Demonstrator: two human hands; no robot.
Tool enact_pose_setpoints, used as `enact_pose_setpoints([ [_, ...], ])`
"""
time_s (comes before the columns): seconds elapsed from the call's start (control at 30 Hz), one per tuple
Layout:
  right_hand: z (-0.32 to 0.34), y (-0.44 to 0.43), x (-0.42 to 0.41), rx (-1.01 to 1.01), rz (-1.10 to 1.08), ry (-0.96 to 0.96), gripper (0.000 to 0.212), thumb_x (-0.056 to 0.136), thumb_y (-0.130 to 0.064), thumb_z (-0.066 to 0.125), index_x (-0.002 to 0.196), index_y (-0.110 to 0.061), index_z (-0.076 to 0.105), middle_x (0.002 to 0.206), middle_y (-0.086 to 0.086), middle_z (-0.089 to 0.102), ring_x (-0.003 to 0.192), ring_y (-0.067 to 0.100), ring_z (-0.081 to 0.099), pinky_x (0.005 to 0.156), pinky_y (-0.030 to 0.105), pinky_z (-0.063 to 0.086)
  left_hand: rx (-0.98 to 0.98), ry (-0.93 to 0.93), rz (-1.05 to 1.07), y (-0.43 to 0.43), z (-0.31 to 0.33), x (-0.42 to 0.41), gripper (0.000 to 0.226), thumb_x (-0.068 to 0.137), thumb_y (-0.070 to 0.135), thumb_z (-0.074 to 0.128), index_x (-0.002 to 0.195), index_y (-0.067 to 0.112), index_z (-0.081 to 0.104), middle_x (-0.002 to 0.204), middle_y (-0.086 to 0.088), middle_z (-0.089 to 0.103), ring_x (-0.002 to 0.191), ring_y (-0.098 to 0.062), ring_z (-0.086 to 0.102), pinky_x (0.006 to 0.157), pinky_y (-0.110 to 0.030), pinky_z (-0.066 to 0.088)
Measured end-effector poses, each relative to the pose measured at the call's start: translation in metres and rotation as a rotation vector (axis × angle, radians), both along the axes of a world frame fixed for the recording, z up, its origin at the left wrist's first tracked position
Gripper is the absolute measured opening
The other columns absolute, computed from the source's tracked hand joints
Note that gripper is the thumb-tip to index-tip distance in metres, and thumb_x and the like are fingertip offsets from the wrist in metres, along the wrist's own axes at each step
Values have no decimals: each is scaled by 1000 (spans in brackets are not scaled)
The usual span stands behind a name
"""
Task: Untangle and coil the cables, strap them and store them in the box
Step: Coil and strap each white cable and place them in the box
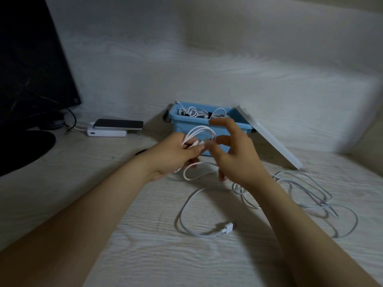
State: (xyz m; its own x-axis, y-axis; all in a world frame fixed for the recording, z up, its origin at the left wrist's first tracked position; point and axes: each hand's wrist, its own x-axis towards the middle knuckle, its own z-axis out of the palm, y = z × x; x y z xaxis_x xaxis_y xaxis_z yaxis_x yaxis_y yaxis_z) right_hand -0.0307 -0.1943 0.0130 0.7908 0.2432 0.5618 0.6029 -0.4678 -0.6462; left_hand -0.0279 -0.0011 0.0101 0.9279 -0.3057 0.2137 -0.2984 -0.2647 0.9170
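My left hand (176, 154) grips several loops of a white cable coil (201, 131) just in front of the blue box (186, 125). My right hand (236, 150) is beside it, thumb and forefinger pinching the cable's end at the coil, the other fingers spread. The rest of this cable (186, 208) trails down onto the table and ends in a white USB plug (227, 227). A second white cable (306, 189) lies tangled on the table to the right. The box holds several coiled white cables (199, 111).
The box's white lid (269, 137) leans against its right side. At the back left lie a phone (119, 124) on a white power bank (107, 133), a dark monitor (31, 59) and its round base (22, 150). A wall stands behind.
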Motion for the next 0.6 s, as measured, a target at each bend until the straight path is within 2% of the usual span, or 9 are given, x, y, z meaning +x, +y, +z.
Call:
enact_pose_setpoints([
  [0.07, -1, -1, 0, -134, -52, -75, 54, 89, -25, 71, 138, -36, 51, 100, -14, 76, 73, 16, 76, 72, 45, 64, -17, -51, 28, -2, 0, 0, 8, 101, 17, 68, 101, 12, 75, 86, -6, 75, 81, -16, 69, 76, -28, 59],
  [0.13, 1, 0, -2, -181, -110, -196, 50, 82, -34, 68, 131, -34, 59, 92, -14, 76, 84, 8, 74, 78, 43, 62, 20, -139, 41, -3, 3, -1, 9, 98, 10, 71, 98, 19, 74, 80, 0, 74, 74, -9, 67, 68, -22, 55],
  [0.2, 4, 0, -3, -39, -71, -248, 30, 86, -37, 63, 112, -23, 67, 86, -11, 73, 82, 9, 71, 72, 42, 59, 88, -218, 59, -3, 7, -3, 21, 98, 7, 69, 87, 25, 71, 72, 10, 71, 71, -4, 65, 63, -17, 51],
  [0.23, 5, 1, -5, -3, -65, -271, 27, 88, -40, 61, 107, -20, 65, 84, -10, 71, 78, 11, 69, 68, 44, 57, 98, -237, 58, -3, 8, -4, 24, 98, 7, 68, 85, 27, 69, 70, 12, 70, 71, -5, 66, 63, -16, 51],
  [0.33, 2, 7, -9, -91, -104, -310, 36, 99, -53, 59, 113, -21, 54, 81, -13, 66, 69, 7, 64, 62, 41, 54, 94, -245, 3, -8, 9, -7, 14, 103, 9, 63, 103, 19, 72, 84, 4, 76, 76, -17, 73, 66, -28, 58],
  [0.4, 1, 8, -6, -158, -132, -322, 42, 100, -63, 53, 111, -23, 54, 79, -12, 67, 69, 5, 64, 63, 38, 53, 113, -246, 1, -10, 9, -7, 19, 102, 3, 59, 112, 12, 73, 88, -6, 77, 78, -26, 76, 68, -38, 63],
  [0.47, 2, 7, -1, -185, -125, -332, 47, 100, -66, 50, 99, -19, 57, 76, -10, 66, 68, 7, 63, 64, 32, 50, 151, -248, 21, -9, 9, -7, 15, 99, 1, 60, 102, 7, 74, 81, -7, 77, 73, -25, 76, 69, -42, 65],
  [0.53, 3, 5, 1, -159, -87, -303, 51, 97, -65, 53, 94, -15, 60, 76, -10, 67, 68, 8, 62, 61, 23, 45, 170, -242, 24, -8, 9, -8, 14, 100, 6, 64, 90, 8, 74, 76, -6, 76, 68, -23, 76, 67, -38, 64],
  [0.6, 2, 6, 2, -123, -87, -277, 55, 92, -65, 54, 94, -11, 62, 76, -7, 69, 69, 10, 62, 60, 21, 44, 159, -224, 9, -9, 10, -11, 14, 100, 13, 69, 87, 11, 72, 74, -7, 76, 64, -23, 76, 63, -33, 62],
])
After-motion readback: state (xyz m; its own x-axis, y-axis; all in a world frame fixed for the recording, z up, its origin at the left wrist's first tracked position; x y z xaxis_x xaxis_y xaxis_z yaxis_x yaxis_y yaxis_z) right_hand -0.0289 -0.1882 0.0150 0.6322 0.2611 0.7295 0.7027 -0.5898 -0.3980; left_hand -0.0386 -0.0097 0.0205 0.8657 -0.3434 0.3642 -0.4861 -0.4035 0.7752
